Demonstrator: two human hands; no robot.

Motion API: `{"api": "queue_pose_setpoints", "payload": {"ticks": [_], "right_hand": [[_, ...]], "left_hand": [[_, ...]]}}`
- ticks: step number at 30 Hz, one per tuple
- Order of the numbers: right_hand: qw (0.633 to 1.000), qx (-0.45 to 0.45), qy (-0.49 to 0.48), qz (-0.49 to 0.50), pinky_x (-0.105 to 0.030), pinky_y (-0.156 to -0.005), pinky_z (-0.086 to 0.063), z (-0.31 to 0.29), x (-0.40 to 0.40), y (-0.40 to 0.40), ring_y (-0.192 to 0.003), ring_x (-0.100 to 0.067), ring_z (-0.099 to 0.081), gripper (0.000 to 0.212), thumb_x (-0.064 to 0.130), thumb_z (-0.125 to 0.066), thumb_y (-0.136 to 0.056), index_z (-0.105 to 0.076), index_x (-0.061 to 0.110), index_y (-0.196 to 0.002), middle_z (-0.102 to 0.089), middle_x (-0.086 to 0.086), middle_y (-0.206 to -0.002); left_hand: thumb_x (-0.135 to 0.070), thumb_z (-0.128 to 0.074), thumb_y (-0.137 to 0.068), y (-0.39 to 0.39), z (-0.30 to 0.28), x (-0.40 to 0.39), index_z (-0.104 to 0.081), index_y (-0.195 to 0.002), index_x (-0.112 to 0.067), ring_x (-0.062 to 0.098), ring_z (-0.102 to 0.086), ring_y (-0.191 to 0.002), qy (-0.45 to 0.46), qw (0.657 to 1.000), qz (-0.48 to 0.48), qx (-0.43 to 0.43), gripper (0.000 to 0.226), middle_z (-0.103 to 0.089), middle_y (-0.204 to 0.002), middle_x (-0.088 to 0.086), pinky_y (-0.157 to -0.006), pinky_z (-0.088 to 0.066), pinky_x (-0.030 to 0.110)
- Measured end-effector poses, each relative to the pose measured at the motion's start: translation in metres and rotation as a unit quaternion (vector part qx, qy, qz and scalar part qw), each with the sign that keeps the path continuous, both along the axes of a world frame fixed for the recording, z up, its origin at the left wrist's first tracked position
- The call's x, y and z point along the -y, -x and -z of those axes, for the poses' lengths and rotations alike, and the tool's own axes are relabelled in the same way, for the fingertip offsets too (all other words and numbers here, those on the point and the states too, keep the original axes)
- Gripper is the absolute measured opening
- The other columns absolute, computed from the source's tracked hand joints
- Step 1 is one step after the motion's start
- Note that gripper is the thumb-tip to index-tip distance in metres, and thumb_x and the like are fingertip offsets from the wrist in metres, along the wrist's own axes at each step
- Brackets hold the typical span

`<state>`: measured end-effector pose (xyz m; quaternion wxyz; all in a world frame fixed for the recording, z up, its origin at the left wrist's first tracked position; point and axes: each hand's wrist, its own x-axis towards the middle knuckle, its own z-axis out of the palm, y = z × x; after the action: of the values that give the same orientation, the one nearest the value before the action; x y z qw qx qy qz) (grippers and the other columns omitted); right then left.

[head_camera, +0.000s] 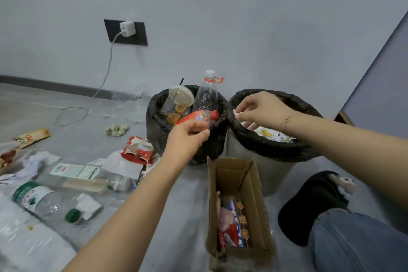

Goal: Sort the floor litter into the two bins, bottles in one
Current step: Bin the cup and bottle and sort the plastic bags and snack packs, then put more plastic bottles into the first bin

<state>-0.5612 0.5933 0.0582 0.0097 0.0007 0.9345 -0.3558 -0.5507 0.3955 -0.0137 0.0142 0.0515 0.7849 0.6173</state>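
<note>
The left hand [187,137] holds a red bottle [196,117] over the left bin [159,130], the right hand [258,108] pinches a white scrap [238,115] over the right bin [276,146], and a cardboard box [238,183] sits in front.

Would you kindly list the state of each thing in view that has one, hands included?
Left hand: grips the red-labelled bottle over the left bin.
Right hand: pinches a small white scrap above the right bin.
Tall clear bottle: capped, upright in the left bin.
Cardboard box: open, wrappers inside.
Green-capped bottle: lying on the floor.
Charger: plugged in.
</note>
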Motion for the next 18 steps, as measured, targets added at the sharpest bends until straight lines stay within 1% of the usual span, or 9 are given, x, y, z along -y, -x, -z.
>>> {"api": "queue_pose_setpoints", "payload": {"ticks": [3,4,7,9,11,12,14,16,18], "right_hand": [[0.997,0.021,-0.008,-0.076,-0.029,-0.066,-0.06,0.004,0.055,-0.003,-0.072,-0.017,-0.069,0.011,0.016,-0.069,-0.085,-0.067,0.013,-0.095,-0.069,-0.008,-0.084],[0.995,0.027,-0.017,-0.097,-0.029,-0.066,-0.06,0.007,0.071,-0.003,-0.074,-0.017,-0.07,0.011,0.017,-0.069,-0.085,-0.067,0.014,-0.095,-0.069,-0.007,-0.083],[0.989,0.047,-0.039,-0.138,-0.031,-0.066,-0.06,0.026,0.121,0.001,-0.075,-0.02,-0.071,0.013,0.016,-0.068,-0.085,-0.067,0.011,-0.097,-0.069,-0.005,-0.081],[0.985,0.073,-0.044,-0.15,-0.034,-0.069,-0.06,0.043,0.145,0.005,-0.076,-0.023,-0.071,0.015,0.013,-0.067,-0.084,-0.067,0.009,-0.098,-0.068,-0.006,-0.079],[0.981,0.099,-0.053,-0.16,-0.035,-0.072,-0.06,0.062,0.166,0.009,-0.069,-0.02,-0.067,0.014,0.012,-0.067,-0.083,-0.068,0.009,-0.097,-0.065,-0.001,-0.072],[0.979,0.109,-0.055,-0.162,-0.034,-0.073,-0.059,0.072,0.175,0.009,-0.066,-0.016,-0.063,0.013,0.011,-0.067,-0.083,-0.068,0.009,-0.096,-0.062,0.003,-0.07],[0.977,0.124,-0.049,-0.164,-0.029,-0.072,-0.055,0.096,0.199,0.009,-0.068,-0.012,-0.058,0.014,0.011,-0.068,-0.082,-0.07,0.009,-0.095,-0.058,0.006,-0.073],[0.976,0.125,-0.055,-0.171,-0.026,-0.072,-0.051,0.119,0.219,0.006,-0.074,-0.013,-0.057,0.017,0.014,-0.068,-0.08,-0.071,0.011,-0.097,-0.057,0.006,-0.078],[0.973,0.136,-0.064,-0.176,-0.025,-0.069,-0.05,0.14,0.234,0.003,-0.076,-0.013,-0.058,0.018,0.018,-0.069,-0.079,-0.072,0.014,-0.096,-0.058,0.006,-0.079]], "left_hand": [[-0.011,-0.065,-0.087,-0.013,0.018,0.035,-0.07,-0.106,-0.018,0.012,-0.068,-0.093,-0.014,0.999,-0.032,0.03,0.02,-0.072,-0.1,0.0,-0.081,-0.054,0.024],[-0.01,-0.065,-0.087,-0.016,0.024,0.046,-0.07,-0.105,-0.017,0.012,-0.068,-0.091,-0.012,0.998,-0.043,0.034,0.02,-0.072,-0.098,0.0,-0.079,-0.054,0.023],[-0.008,-0.066,-0.086,-0.019,0.052,0.092,-0.07,-0.095,-0.019,0.015,-0.067,-0.085,-0.002,0.994,-0.094,0.058,0.015,-0.071,-0.09,0.0,-0.077,-0.052,0.028],[-0.007,-0.067,-0.083,-0.021,0.071,0.117,-0.069,-0.085,-0.024,0.017,-0.065,-0.082,0.006,0.988,-0.134,0.078,0.018,-0.07,-0.087,0.0,-0.073,-0.052,0.03],[-0.009,-0.068,-0.081,-0.024,0.089,0.14,-0.069,-0.086,-0.026,0.015,-0.066,-0.085,0.05,0.981,-0.165,0.092,0.018,-0.07,-0.089,-0.004,-0.077,-0.053,0.03],[-0.011,-0.068,-0.082,-0.027,0.098,0.15,-0.069,-0.09,-0.024,0.014,-0.065,-0.088,0.084,0.976,-0.174,0.1,0.016,-0.07,-0.092,-0.005,-0.079,-0.051,0.029],[-0.013,-0.066,-0.084,-0.034,0.117,0.172,-0.069,-0.1,-0.018,0.015,-0.063,-0.095,0.141,0.963,-0.203,0.108,0.017,-0.067,-0.1,-0.005,-0.08,-0.048,0.028],[-0.007,-0.064,-0.081,-0.035,0.131,0.19,-0.068,-0.108,-0.015,0.019,-0.06,-0.103,0.194,0.948,-0.235,0.09,0.028,-0.064,-0.111,0.0,-0.085,-0.046,0.03],[0.0,-0.061,-0.078,-0.023,0.138,0.204,-0.064,-0.117,-0.016,0.024,-0.052,-0.115,0.279,0.933,-0.22,0.048,0.042,-0.058,-0.123,0.005,-0.094,-0.041,0.032]]}}
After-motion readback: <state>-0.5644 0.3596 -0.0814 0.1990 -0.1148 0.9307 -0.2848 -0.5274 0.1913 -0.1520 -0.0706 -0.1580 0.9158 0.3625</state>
